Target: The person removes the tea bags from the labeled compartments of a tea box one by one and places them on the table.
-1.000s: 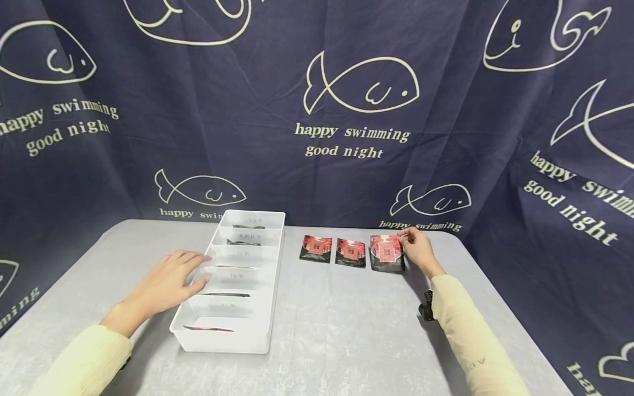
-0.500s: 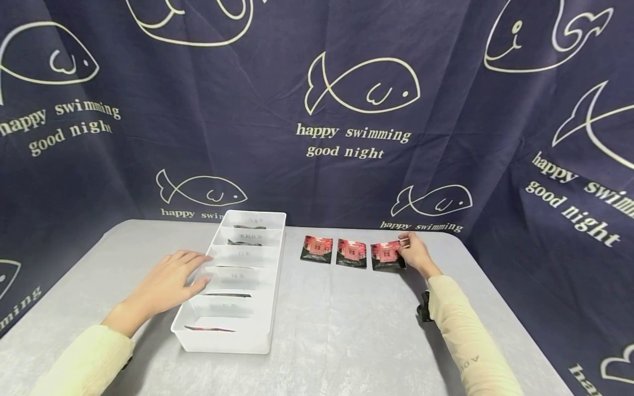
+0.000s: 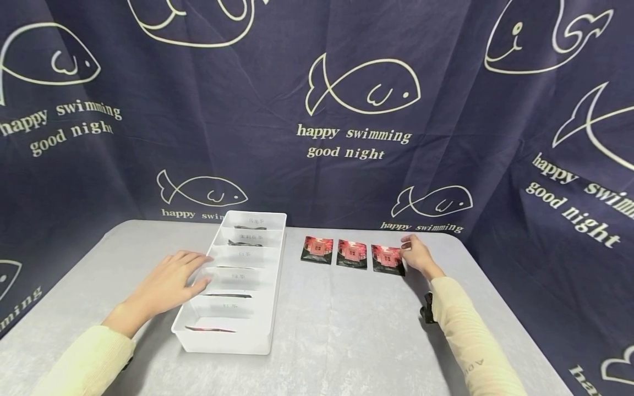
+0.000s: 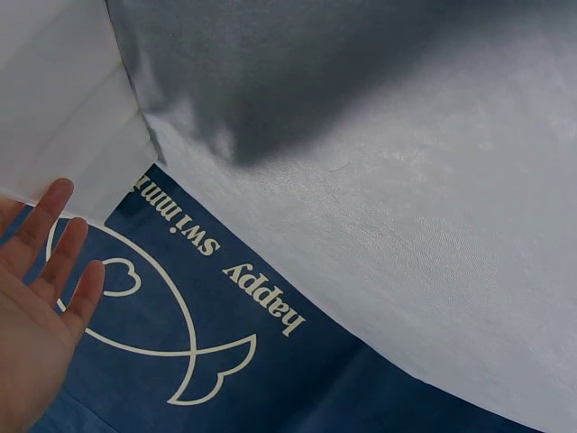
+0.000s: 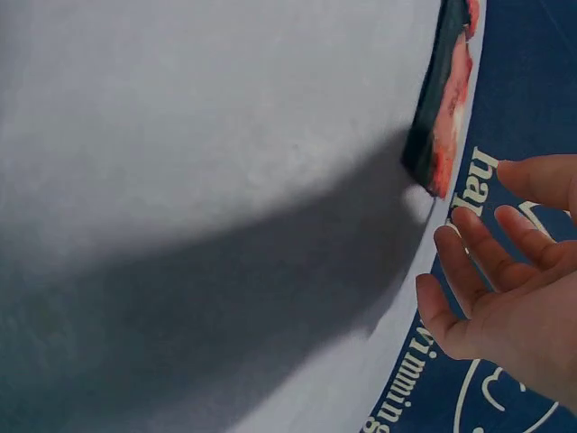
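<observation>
Three red-and-black sachets lie in a row on the table: a left sachet (image 3: 317, 250), a middle sachet (image 3: 352, 254) and a right sachet (image 3: 388, 259). My right hand (image 3: 417, 255) is beside the right sachet's right edge. In the right wrist view its fingers (image 5: 464, 271) are loosely spread, with nothing between them. My left hand (image 3: 165, 280) lies along the left side of a white divided box (image 3: 257, 344), fingers extended at its rim. Labelled compartments in the box hold thin packets, such as a reddish one (image 3: 210, 329) in the nearest.
A grey cloth-covered table (image 3: 346, 341) stretches in front of me. Behind it and at both sides hangs a dark blue curtain (image 3: 277, 165) with fish drawings and lettering. The box stands left of the sachets.
The right sachet, held tilted up by my right hand a second ago, now lies down in the row. My right fingers have let go of it. My left hand has stayed put.
</observation>
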A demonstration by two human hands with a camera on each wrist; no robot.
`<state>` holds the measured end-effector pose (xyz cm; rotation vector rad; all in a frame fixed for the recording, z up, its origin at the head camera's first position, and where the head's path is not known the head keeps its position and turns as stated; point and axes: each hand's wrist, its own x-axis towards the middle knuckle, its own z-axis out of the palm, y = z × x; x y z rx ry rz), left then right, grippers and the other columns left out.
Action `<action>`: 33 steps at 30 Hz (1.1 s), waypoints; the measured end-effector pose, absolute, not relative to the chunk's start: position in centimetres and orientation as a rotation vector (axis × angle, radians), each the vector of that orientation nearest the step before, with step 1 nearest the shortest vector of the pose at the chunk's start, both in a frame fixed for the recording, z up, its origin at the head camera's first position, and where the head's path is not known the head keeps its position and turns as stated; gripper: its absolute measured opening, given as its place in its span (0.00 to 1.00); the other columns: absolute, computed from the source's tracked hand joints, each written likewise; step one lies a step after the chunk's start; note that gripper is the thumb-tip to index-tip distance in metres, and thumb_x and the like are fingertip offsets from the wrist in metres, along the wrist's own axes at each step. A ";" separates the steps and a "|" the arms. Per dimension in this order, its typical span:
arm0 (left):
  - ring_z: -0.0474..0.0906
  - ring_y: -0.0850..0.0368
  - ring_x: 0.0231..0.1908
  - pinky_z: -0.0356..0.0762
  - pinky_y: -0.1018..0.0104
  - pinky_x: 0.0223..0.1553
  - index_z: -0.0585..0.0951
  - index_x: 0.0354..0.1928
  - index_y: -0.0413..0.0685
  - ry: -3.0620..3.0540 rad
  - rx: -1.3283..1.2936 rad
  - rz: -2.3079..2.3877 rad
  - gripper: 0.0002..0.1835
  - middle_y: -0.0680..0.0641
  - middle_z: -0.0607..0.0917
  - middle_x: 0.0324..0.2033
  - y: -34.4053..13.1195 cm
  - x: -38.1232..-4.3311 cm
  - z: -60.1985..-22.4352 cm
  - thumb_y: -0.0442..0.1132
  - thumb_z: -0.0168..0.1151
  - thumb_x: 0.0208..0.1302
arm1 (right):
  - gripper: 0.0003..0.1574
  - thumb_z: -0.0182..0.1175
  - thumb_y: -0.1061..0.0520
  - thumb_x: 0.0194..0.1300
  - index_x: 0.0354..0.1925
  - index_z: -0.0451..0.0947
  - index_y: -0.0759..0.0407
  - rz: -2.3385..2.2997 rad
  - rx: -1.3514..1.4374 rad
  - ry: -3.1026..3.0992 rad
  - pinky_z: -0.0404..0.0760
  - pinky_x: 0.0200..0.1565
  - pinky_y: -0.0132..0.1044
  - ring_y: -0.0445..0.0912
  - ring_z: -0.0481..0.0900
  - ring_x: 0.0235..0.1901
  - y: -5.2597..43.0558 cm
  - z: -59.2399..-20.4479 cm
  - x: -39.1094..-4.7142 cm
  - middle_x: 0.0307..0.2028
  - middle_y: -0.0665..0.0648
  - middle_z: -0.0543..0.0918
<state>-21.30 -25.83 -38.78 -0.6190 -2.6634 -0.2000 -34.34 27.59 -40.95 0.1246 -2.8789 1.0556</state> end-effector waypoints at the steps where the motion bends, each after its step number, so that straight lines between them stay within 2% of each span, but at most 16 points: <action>1: 0.71 0.45 0.52 0.67 0.46 0.51 0.77 0.51 0.43 -2.664 -0.619 -0.200 0.23 0.42 0.80 0.47 -25.8 -21.3 -38.8 0.49 0.57 0.57 | 0.24 0.50 0.66 0.57 0.52 0.62 0.76 1.053 0.135 -2.873 0.71 0.52 0.53 0.65 0.72 0.48 27.6 -40.9 -34.4 0.48 0.77 0.73; 7: 0.71 0.45 0.52 0.67 0.47 0.51 0.77 0.51 0.42 -2.669 -0.619 -0.202 0.23 0.42 0.80 0.48 -25.8 -21.3 -38.7 0.49 0.57 0.58 | 0.22 0.51 0.66 0.60 0.52 0.64 0.75 1.057 0.249 -2.806 0.73 0.51 0.54 0.66 0.74 0.46 26.6 -39.9 -34.1 0.47 0.76 0.73; 19: 0.71 0.45 0.52 0.67 0.46 0.51 0.77 0.51 0.43 -2.674 -0.616 -0.202 0.23 0.43 0.80 0.48 -25.7 -21.2 -38.7 0.49 0.57 0.58 | 0.18 0.53 0.67 0.57 0.48 0.68 0.72 1.053 0.460 -2.714 0.74 0.49 0.53 0.64 0.76 0.44 23.7 -39.0 -33.3 0.45 0.72 0.76; 26: 0.71 0.45 0.52 0.67 0.47 0.51 0.77 0.51 0.43 -2.670 -0.621 -0.203 0.23 0.43 0.80 0.48 -25.7 -21.1 -38.6 0.49 0.57 0.58 | 0.17 0.55 0.69 0.55 0.45 0.70 0.71 1.067 0.595 -2.684 0.78 0.42 0.50 0.61 0.78 0.40 21.4 -38.8 -32.1 0.43 0.71 0.77; 33: 0.71 0.45 0.52 0.67 0.47 0.51 0.77 0.51 0.43 -2.658 -0.630 -0.208 0.23 0.43 0.80 0.48 -25.7 -21.2 -38.6 0.49 0.58 0.58 | 0.17 0.56 0.68 0.55 0.46 0.71 0.71 1.008 0.789 -2.677 0.74 0.48 0.53 0.59 0.76 0.44 18.8 -38.7 -30.6 0.43 0.67 0.78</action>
